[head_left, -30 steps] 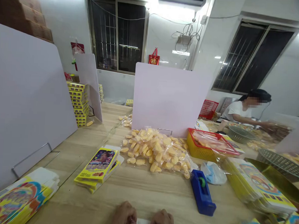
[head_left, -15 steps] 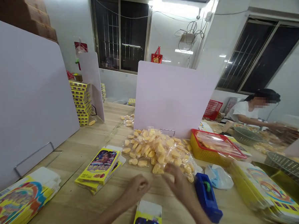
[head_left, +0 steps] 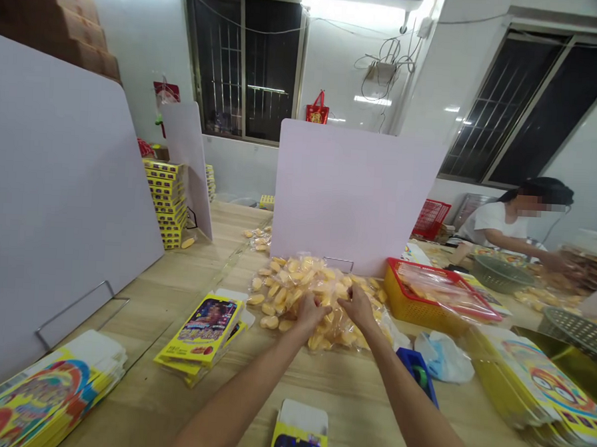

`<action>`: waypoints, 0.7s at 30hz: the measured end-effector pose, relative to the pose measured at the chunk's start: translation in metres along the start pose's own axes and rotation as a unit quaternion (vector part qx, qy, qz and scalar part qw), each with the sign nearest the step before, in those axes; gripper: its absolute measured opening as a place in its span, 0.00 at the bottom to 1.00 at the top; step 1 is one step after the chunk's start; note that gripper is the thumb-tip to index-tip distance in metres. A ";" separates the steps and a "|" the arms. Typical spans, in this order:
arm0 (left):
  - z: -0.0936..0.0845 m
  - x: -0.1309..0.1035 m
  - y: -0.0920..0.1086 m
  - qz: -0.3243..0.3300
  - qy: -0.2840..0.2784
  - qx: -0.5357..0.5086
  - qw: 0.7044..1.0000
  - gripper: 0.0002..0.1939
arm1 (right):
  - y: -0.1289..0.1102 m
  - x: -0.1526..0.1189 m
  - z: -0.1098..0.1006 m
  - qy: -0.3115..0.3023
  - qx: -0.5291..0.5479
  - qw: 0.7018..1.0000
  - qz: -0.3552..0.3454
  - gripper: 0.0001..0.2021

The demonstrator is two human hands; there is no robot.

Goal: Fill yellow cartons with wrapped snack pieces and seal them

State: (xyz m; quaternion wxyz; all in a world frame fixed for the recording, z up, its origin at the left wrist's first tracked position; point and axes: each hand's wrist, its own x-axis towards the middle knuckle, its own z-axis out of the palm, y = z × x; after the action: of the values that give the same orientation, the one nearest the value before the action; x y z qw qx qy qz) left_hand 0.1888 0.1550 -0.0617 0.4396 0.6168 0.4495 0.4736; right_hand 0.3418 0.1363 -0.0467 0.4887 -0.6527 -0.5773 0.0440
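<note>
Both of my hands are over a heap of yellow oval pieces in clear plastic packets (head_left: 279,292). My left hand (head_left: 312,313) has its fingers closed at the middle of the heap, pinching the plastic of a packet. A little to the right, my right hand (head_left: 358,307) also pinches packet plastic, thumb towards the left hand. The exact hold of the fingertips is partly hidden. Between my forearms, at the near edge, lies a yellow printed box (head_left: 300,434) with a white flap. A small stack of similar yellow boxes (head_left: 203,332) lies left of the heap.
A blue tape dispenser (head_left: 417,373) sits partly behind my right forearm, near a crumpled plastic bag (head_left: 444,356). A red-and-yellow basket (head_left: 424,303) stands right of the heap. Flat cartons (head_left: 44,390) are at left, more cartons (head_left: 535,376) at right. White panels (head_left: 353,193) stand upright. A co-worker (head_left: 503,221) sits far right.
Both hands have moved forward from the bare table and heap's near edge into the heap, closer together, and now close on packet plastic. The view has shifted slightly.
</note>
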 end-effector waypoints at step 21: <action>-0.032 -0.137 -0.018 -0.068 0.038 -0.056 0.995 0.25 | -0.042 -0.189 0.016 -0.020 0.382 0.901 0.205 0.15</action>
State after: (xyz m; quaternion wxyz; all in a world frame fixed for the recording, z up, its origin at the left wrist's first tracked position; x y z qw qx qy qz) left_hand 0.1345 0.0296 -0.0996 0.4869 0.5409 0.4796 0.4903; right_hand 0.2396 -0.0107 -0.1215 0.6692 -0.5186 -0.3796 0.3731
